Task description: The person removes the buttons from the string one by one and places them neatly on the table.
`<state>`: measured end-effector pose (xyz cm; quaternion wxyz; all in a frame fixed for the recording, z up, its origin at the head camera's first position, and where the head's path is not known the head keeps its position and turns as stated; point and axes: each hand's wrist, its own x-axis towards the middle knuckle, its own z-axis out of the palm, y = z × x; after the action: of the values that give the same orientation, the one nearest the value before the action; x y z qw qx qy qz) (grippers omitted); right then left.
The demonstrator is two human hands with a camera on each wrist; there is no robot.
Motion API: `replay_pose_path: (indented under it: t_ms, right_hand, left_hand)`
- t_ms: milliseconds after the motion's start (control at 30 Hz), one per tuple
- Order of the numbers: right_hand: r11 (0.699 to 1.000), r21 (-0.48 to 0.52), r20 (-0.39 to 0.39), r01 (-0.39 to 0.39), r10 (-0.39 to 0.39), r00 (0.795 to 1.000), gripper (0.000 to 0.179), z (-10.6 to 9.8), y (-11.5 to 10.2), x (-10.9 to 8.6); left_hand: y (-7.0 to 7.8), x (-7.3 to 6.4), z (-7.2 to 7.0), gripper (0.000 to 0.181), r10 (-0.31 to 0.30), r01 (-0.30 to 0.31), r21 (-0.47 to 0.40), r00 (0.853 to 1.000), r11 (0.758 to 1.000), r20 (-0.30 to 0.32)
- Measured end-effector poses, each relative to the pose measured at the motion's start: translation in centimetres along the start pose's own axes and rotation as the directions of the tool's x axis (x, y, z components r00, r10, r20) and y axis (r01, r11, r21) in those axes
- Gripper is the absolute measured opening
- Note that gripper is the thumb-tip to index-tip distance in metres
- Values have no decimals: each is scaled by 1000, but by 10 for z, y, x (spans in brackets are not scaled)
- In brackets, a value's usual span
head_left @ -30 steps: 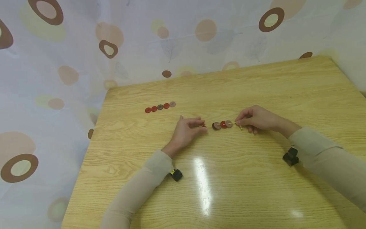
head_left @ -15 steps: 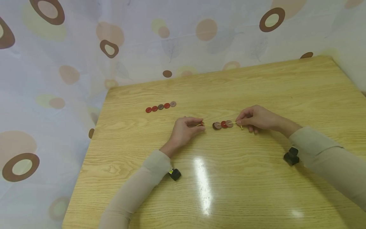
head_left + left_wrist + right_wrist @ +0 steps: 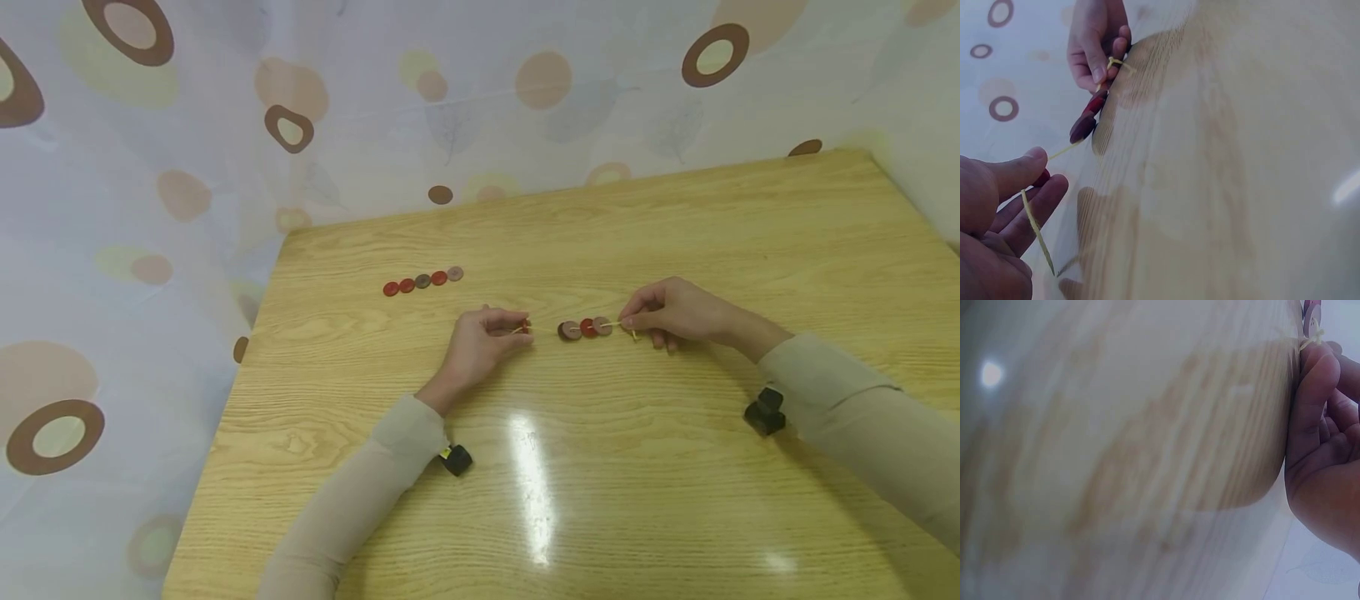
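My left hand (image 3: pixel 474 346) pinches a red button (image 3: pixel 1042 179) between thumb and fingertips. A yellow string (image 3: pixel 1036 231) runs through that button, its loose end hanging below the left hand in the left wrist view. Between the hands the string carries several more buttons: a pale pink one overlapping a dark one, a red button (image 3: pixel 588 327) and another pale pink button (image 3: pixel 602 326). At the right, my right hand (image 3: pixel 671 312) pinches the string beside its knotted end (image 3: pixel 1121 64). The string stretches nearly straight from hand to hand.
A row of several buttons (image 3: pixel 423 281), red, grey-brown and pale pink, lies on the wooden table (image 3: pixel 615 467) at the back left. A patterned curtain (image 3: pixel 487 108) hangs behind the table's far edge.
My left hand has drawn slightly left with the red button, now farther from the strung group, and more string shows between them. My right hand stays nearly still.
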<state>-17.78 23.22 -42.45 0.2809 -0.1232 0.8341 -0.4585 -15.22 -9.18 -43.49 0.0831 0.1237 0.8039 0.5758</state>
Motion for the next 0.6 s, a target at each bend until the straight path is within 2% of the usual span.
replay_pose_path:
  t_ms: [600]
  right_hand:
    - [1000,2,-4,-3,3,1000,21,2,0,0]
  left_hand:
    - [-2,-4,-7,35,-40,40,-23,999,999,-24]
